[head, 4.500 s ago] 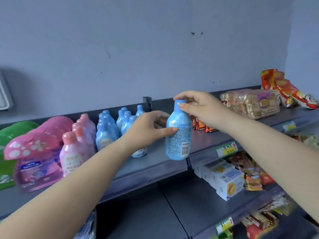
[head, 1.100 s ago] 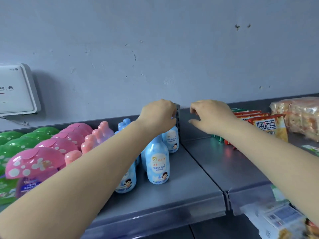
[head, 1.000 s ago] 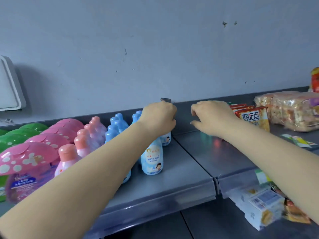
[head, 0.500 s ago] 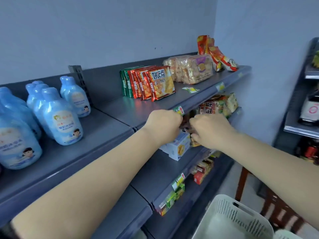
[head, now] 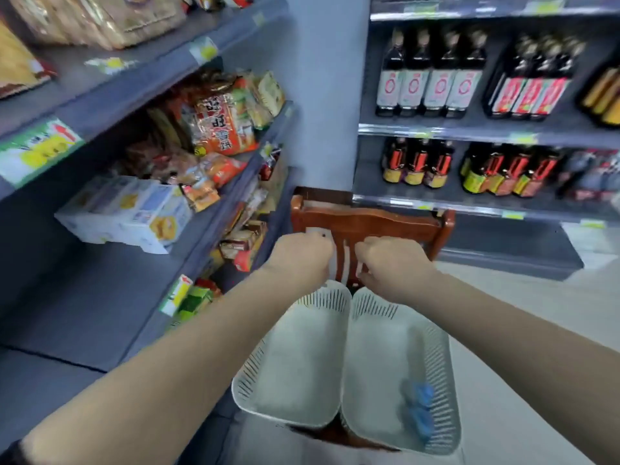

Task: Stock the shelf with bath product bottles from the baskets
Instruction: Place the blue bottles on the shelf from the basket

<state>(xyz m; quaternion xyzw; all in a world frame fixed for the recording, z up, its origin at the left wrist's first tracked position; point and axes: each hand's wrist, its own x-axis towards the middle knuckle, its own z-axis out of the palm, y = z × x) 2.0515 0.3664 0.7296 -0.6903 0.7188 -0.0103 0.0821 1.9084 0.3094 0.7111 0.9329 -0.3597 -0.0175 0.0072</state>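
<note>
Left hand (head: 303,260): we see its grip loosely curled, holding nothing.
Right hand (head: 391,265): likewise, above the baskets.
Left basket (head: 292,360): appears empty.
Right basket (head: 436,364): blurred blue bottles (head: 417,409) at near end.
Risk: our reach overshoots; a snagged rim could tip the basket off the chair (head: 369,223).

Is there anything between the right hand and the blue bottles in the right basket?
Nothing visible blocks it. The right hand hangs above the far end of the right basket, which is open on top. The blue bottles lie at its near end, uncovered. The left basket beside it shows no bottles.
</note>
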